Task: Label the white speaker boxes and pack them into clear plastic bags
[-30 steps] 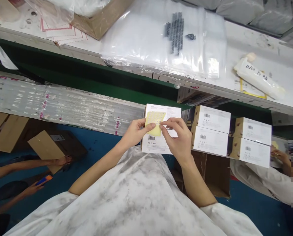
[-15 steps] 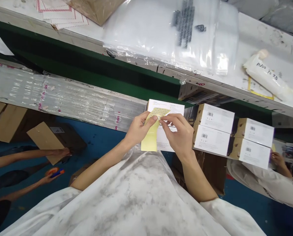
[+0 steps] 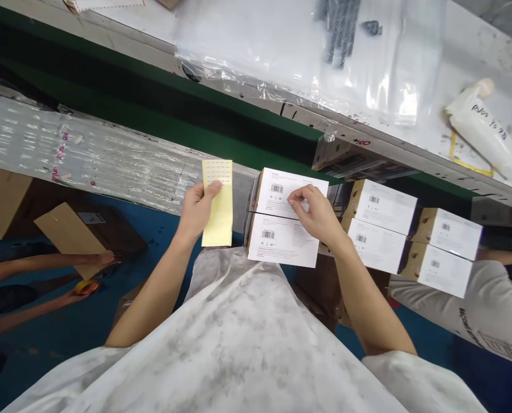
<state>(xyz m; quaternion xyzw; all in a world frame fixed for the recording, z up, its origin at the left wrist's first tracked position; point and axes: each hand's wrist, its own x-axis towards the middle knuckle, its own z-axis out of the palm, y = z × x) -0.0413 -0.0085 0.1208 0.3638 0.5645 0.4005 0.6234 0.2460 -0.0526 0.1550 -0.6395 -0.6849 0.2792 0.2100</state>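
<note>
My left hand (image 3: 198, 211) grips a yellow sheet of stickers (image 3: 219, 221), thumb on top; rows of small printed labels run across its upper end. To the right stand two white boxes with brown sides, the farther box (image 3: 266, 203) and the nearer box (image 3: 281, 244), each with a barcode facing up. My right hand (image 3: 313, 212) is over the right part of the farther box, thumb and fingertips pinched together. Whatever is between those fingertips is too small to make out, and I cannot tell whether they touch the box.
More white boxes (image 3: 378, 209) stand in pairs to the right, beside a co-worker's sleeve (image 3: 436, 298). A green conveyor belt (image 3: 152, 109) runs behind. Plastic bags (image 3: 260, 40) lie on the upper shelf. At left, another person's hands are near a cardboard box (image 3: 70, 241) and a tape roll (image 3: 87, 287).
My hands have moved apart. The sticker sheet went left with my left hand, uncovering the two boxes; my right hand now hovers at the farther box, away from the sheet.
</note>
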